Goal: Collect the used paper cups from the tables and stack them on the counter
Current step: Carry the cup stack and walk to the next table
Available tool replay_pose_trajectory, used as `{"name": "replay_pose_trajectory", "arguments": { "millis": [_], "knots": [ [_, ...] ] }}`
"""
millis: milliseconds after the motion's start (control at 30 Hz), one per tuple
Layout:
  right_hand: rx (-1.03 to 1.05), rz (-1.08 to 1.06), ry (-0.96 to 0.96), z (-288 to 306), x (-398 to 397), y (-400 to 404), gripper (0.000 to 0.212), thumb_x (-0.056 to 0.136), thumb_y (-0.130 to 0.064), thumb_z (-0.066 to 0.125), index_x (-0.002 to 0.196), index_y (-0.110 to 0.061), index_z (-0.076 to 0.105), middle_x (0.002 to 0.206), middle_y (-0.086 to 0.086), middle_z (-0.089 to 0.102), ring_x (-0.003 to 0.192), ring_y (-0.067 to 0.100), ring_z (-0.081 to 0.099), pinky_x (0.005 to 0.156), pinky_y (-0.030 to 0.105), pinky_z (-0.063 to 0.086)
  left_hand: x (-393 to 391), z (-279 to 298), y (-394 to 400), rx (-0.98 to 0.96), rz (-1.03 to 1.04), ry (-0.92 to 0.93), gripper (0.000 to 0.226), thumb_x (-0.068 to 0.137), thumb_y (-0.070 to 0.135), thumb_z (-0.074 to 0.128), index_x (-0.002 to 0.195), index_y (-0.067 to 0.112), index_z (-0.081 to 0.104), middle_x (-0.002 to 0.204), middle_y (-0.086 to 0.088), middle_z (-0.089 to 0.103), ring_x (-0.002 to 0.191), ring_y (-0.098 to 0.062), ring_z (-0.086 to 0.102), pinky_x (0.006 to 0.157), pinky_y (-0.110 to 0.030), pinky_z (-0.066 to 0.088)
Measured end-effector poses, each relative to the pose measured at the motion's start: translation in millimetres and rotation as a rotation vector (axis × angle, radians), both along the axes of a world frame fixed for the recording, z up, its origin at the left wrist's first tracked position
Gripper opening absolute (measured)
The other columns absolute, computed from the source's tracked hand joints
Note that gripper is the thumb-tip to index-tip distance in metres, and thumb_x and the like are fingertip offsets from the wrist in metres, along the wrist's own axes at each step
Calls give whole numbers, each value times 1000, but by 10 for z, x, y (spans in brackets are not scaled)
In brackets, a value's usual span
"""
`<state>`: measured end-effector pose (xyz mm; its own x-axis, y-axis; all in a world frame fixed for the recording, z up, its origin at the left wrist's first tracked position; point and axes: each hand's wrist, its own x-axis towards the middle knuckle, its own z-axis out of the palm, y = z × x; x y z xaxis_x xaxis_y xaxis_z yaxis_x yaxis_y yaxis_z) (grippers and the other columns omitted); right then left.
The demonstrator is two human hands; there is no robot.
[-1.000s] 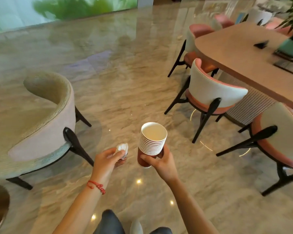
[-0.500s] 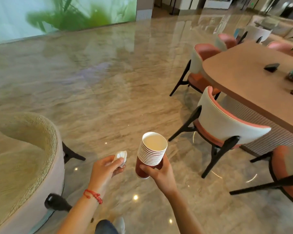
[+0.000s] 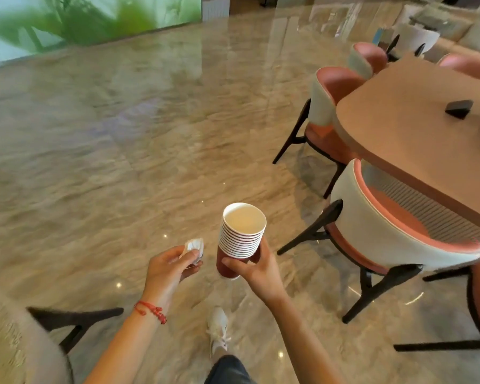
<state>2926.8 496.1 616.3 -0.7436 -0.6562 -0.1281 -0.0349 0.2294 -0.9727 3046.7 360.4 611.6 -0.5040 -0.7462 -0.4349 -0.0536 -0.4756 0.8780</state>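
Holding a stack of paper cups (image 3: pixel 240 239) out in front over the shiny floor (image 3: pixel 122 162), the right hand (image 3: pixel 257 268) has its fingers (image 3: pixel 233 264) and thumb curled round the red bottom of the stack, and the top cup looks empty inside. The left hand (image 3: pixel 169 268) is just beside it, pinching a small crumpled white wad (image 3: pixel 194 246) between thumb and fingers. The worktop (image 3: pixel 416 126) with pink chairs (image 3: pixel 394 234) stands off to the right, apart from the cups.
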Motion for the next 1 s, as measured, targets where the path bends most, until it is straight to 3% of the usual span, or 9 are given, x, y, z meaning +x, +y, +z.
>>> {"name": "replay_pose_trajectory", "arguments": {
  "millis": [133,300,533,867,1000],
  "knots": [
    [-20,0,13,72,-783,-600,56,65,-17,84,110,-30,54,104,-7,68,97,8,64,84,26,53,-756,61,-579,-21,2,-5,9,78,-2,66,74,6,69,60,-4,70,54,-16,67,50,-20,54],
    [-29,20,13,225,-1596,-1336,58,63,-17,85,111,-27,55,103,-8,68,94,1,64,79,17,51,-1487,211,-1255,-10,40,10,6,78,-1,66,78,5,68,60,-5,71,54,-14,67,50,-20,54],
    [-22,22,0,115,-2448,-2345,68,59,-27,83,120,-21,53,108,-7,67,98,3,64,82,22,53,-2337,183,-2231,6,77,19,5,77,2,67,77,6,70,71,-10,71,59,-15,69,52,-20,54],
    [-1,-19,-16,17,-3847,-4288,67,61,-25,84,119,-17,53,108,-4,68,98,9,65,83,28,54,-3757,189,-4201,-2,48,-2,5,81,0,63,78,2,67,68,-11,66,53,-10,66,52,-18,54],
    [12,-72,-24,48,-4394,-4892,58,63,-18,85,113,-16,56,101,-7,70,91,3,66,74,18,52,-4325,293,-4944,-31,-11,-5,6,81,2,64,75,3,67,62,-4,68,59,-16,67,55,-20,56]
  ]
}}
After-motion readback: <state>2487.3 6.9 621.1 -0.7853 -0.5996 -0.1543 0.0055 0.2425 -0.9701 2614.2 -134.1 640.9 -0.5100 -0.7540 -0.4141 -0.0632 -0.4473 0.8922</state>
